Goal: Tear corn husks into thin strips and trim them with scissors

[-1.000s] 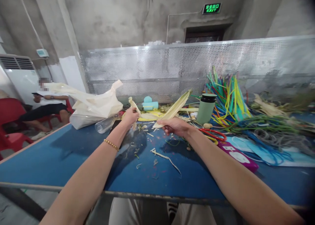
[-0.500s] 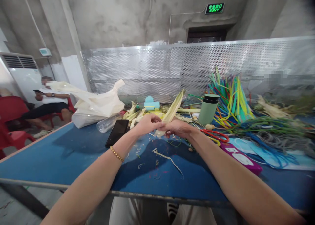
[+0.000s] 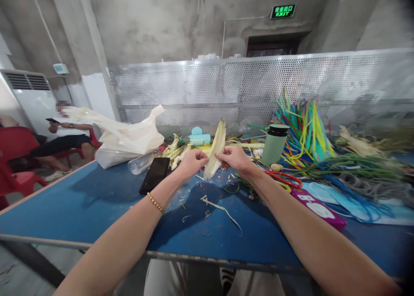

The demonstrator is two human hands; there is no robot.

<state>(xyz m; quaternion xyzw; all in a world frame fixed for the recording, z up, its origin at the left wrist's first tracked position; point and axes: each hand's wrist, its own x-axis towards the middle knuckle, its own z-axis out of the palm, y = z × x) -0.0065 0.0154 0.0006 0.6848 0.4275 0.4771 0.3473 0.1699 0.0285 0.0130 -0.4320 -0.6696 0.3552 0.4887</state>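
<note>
A: Where is the corn husk held?
B: Above the table, between the two hands, with its pointed end tilted up and away to the far side.
A: And the grip on each side?
B: The husk's right edge is pinched in the right hand, thumb against fingers. The left hand is curled narrow at the left edge; whether the husk is pinched there cannot be told.
A: What is seen below?
B: Small scraps and one long pale strip are scattered on the near side.
A: And farther out?
B: On the left, a black phone is laid beside a clear bottle, with a white plastic bag beyond. On the right, a green cup is placed near a bundle of coloured strips.
</note>
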